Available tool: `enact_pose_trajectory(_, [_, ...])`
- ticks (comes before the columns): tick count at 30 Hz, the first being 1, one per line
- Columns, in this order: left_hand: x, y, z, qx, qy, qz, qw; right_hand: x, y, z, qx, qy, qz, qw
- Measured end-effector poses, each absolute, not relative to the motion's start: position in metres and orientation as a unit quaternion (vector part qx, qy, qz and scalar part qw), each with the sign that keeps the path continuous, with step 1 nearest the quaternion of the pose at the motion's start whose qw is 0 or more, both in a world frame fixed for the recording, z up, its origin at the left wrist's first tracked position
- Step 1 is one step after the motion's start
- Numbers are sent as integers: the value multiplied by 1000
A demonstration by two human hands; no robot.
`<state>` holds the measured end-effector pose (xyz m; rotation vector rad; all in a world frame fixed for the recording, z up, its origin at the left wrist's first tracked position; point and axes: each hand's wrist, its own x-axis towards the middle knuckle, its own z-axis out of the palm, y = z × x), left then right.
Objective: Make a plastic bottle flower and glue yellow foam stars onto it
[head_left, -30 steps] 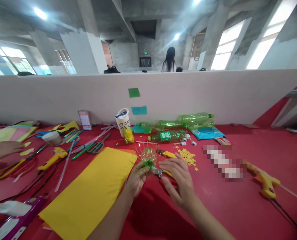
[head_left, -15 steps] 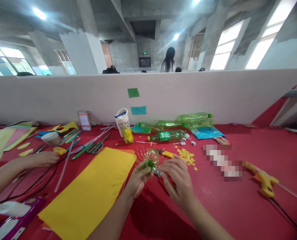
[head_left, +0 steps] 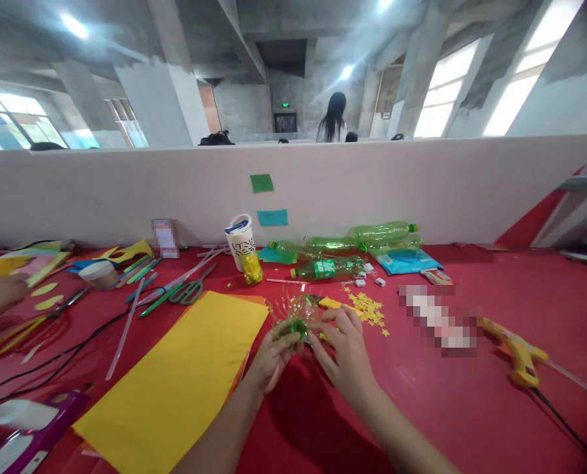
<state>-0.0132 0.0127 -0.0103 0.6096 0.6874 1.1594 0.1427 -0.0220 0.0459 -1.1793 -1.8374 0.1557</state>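
Green plastic bottle piece point(head_left: 298, 327), cut into a flared fringe, was held up over the red tabletop point(head_left: 421, 401), just right of the yellow sheet point(head_left: 189, 368). Its neck was pinched between the thumb and fingers of the left hand point(head_left: 276, 349). The right hand point(head_left: 342, 339) was brought in from the other side, its fingers partly bent and their tips close together beside the neck; whether anything was gripped by them could not be told. Yellow stars point(head_left: 368, 308) were scattered just beyond. The step in hand was judged to be close handling of this 1 piece at its neck, with both hands engaged. For the next move, a steady left pinch seemed to be called for, with the right fingertips placed precisely and the thin strips kept uncrushed.
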Motion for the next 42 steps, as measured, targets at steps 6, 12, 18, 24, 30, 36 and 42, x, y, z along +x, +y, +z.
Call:
enact_pose_trajectory(6, [-12, 11, -9, 276, 321, 519, 742, 137, -22, 44, -501, -721, 94, 469])
enact_pose_trajectory(12, [-10, 11, -8, 270, 312, 524, 745, 136, -25, 46, -477, -736, 80, 474])
enact_pose_trajectory(18, [-11, 14, -7, 256, 297, 545, 741, 133, -30, 47, -390, -811, 21, 437])
enact_pose_trajectory(24, [-11, 14, -5, 255, 296, 553, 736, 131, -26, 43, -393, -822, 35, 411])
enact_pose_trajectory(30, [-11, 12, -4, 259, 299, 549, 736, 130, -24, 38, -404, -822, 45, 399])
enact_pose_trajectory(36, [-12, 12, -2, 263, 302, 537, 743, 134, -26, 47, -421, -779, 58, 462])
enact_pose_trajectory(42, [-12, 11, -5, 276, 314, 534, 735, 136, -24, 48, -434, -762, 34, 479])
